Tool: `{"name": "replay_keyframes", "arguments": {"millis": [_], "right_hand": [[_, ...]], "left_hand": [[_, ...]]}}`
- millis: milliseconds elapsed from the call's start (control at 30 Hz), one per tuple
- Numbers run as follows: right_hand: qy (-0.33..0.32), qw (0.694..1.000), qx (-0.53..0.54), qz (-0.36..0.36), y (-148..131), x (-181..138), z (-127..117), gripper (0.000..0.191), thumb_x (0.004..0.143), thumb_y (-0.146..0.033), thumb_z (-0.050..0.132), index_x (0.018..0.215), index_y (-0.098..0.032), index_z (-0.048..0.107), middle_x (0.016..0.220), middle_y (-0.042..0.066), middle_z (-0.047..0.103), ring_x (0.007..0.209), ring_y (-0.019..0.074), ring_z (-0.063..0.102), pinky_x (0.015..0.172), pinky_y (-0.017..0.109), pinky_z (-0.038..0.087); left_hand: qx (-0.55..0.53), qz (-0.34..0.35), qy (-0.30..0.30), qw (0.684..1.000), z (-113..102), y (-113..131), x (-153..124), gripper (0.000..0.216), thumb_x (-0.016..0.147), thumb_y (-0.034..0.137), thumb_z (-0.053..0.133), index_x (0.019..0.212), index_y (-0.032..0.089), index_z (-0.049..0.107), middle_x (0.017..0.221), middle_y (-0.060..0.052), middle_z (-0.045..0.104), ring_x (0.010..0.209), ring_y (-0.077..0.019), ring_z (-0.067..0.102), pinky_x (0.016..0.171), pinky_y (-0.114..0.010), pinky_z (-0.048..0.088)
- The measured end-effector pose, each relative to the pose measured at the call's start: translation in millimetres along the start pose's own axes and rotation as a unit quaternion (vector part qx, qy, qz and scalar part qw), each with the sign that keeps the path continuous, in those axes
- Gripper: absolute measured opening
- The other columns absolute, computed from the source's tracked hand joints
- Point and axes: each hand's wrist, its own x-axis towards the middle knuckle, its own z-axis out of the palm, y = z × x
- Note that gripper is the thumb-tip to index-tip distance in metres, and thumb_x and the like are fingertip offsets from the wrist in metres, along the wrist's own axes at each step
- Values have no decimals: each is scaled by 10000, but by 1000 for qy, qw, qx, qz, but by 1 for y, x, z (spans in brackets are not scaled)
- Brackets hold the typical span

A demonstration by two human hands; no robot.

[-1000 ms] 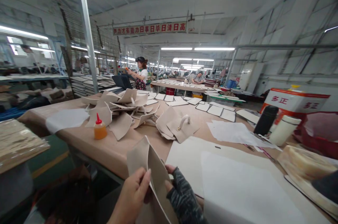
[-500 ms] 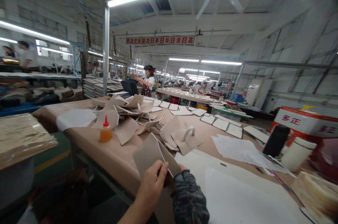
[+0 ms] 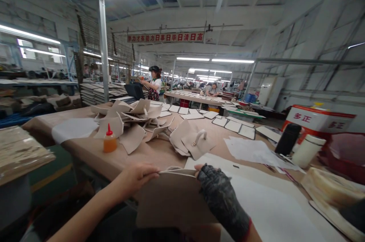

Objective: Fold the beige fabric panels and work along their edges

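The beige leather panel (image 3: 173,200) lies low in the centre of the frame, spread broad and nearly flat at the near edge of the long table (image 3: 94,154), and you pinch its upper edge at both ends: your bare left hand (image 3: 137,176) grasps the left end, your right hand (image 3: 216,192) in a dark fingerless glove grasps the right end. Just right of the panel white sheets (image 3: 270,211) cover the table, while above it in the frame sit a heap of beige cut pieces (image 3: 134,120) and an orange glue bottle (image 3: 110,141). At the right edge of the frame stand a black flask (image 3: 288,139) and a white cup (image 3: 309,151), and a person in an apron (image 3: 154,82) works far off, above centre.
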Motion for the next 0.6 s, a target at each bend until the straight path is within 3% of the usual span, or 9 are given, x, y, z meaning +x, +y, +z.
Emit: {"name": "replay_keyframes", "arguments": {"millis": [167, 267, 433, 600], "right_hand": [[35, 994, -105, -16, -1, 12, -1, 183, 819, -123, 463, 895, -138, 629, 871, 109, 636, 907, 255, 533, 868, 405, 363], [5, 988, -153, -32, -4, 17, -1, 132, 793, -116, 511, 881, -139, 607, 843, 97, 625, 858, 243, 533, 844, 386, 361], [-47, 986, -142, -78, -17, 22, -3, 77, 756, -123, 566, 817, -170, 574, 801, 55, 602, 772, 220, 532, 792, 366, 378], [-94, 975, -172, -103, -27, 26, -11, 67, 746, -213, 596, 781, -166, 564, 760, 70, 592, 708, 241, 535, 666, 377, 417]], "left_hand": [[26, -3, -39, 999, 5, 7, -1, 287, 866, 308, 408, 825, 234, 682, 747, -23, 659, 725, -185, 587, 653, -216, 393], [57, -14, -50, 997, 13, 7, 1, 288, 863, 313, 407, 804, 240, 680, 729, -28, 673, 694, -196, 604, 623, -224, 397], [91, -9, -6, 996, 37, 17, 14, 257, 825, 274, 442, 991, 277, 638, 842, -37, 703, 767, -223, 640, 655, -246, 441], [147, 14, -74, 986, 44, 33, 26, 260, 853, 240, 398, 1025, 232, 593, 888, -52, 698, 806, -223, 643, 672, -267, 460]]}}
